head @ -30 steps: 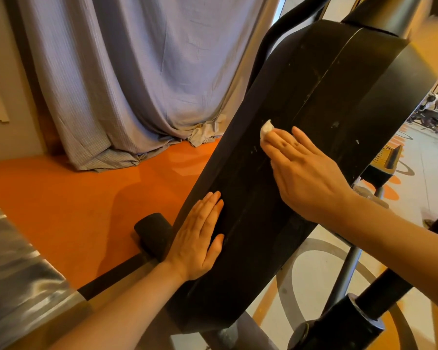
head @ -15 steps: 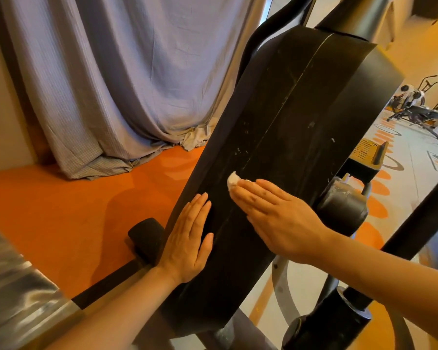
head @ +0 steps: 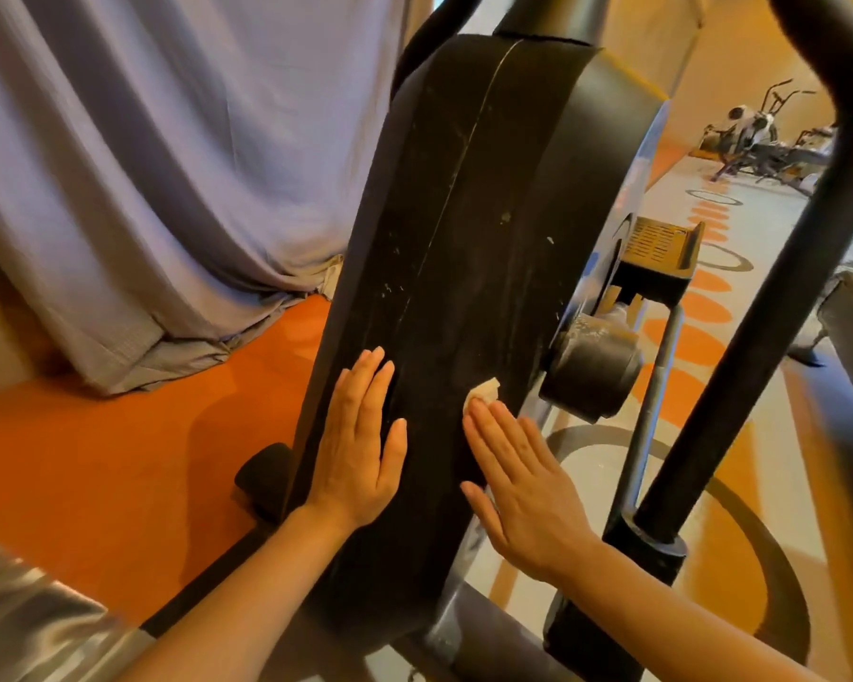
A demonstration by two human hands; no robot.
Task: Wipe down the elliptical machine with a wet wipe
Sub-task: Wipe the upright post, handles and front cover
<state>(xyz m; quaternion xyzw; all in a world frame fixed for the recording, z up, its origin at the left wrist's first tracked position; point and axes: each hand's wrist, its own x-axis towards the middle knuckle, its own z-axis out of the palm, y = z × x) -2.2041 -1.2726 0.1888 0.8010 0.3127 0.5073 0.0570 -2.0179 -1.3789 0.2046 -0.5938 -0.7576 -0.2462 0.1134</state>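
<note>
The elliptical machine's black housing (head: 469, 228) rises through the middle of the view, dusty and flecked with white specks. My left hand (head: 358, 450) lies flat against its lower left face, fingers straight. To the right of it my right hand (head: 518, 484) presses a small white wet wipe (head: 484, 389) against the housing with straight fingers. Only the wipe's tip shows beyond the fingertips; the rest is hidden under the hand.
A black crank hub (head: 593, 371) and a pedal (head: 661, 253) sit right of the housing. A black moving arm (head: 739, 347) crosses diagonally at right. Grey curtain (head: 168, 164) hangs at left over an orange floor (head: 94, 465). Other exercise machines (head: 759, 140) stand far right.
My right hand has slid the wipe down the housing from the upper middle to the lower right part. The left hand has stayed flat on the housing. The camera view has shifted.
</note>
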